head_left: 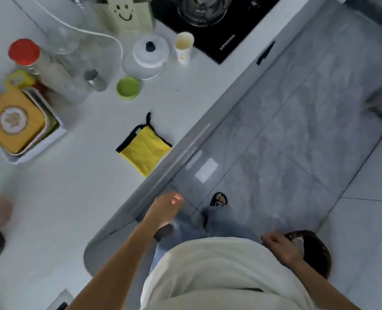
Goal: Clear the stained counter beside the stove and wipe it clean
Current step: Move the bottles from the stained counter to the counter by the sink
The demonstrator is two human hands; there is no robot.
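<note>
White worktop [74, 186] beside a black cooktop [237, 25], whose front corner carries blurred lettering that cannot be read. A yellow cloth [145, 151] with black trim lies flat at the worktop's front edge, apart from everything else. Behind it stand a green bowl [128, 87], contents not visible; a white paper cup [183, 47], stained inside, just beside the cooktop; a white lid [151, 51] with a dark knob; a small metal shaker [94, 79]; and a red-capped jar [27, 55] of pale contents. A cream holder [127, 13] at the back bears a smiling face. Near the left edge, a white tray [29, 139] holds stacked plates under a yellow mat. The person's left hand [166, 208] hangs loosely open below the worktop's front edge, near the cloth but not touching it. The right hand [281, 248] is curled at the hip beside a dark object; whether it grips it cannot be told.
</note>
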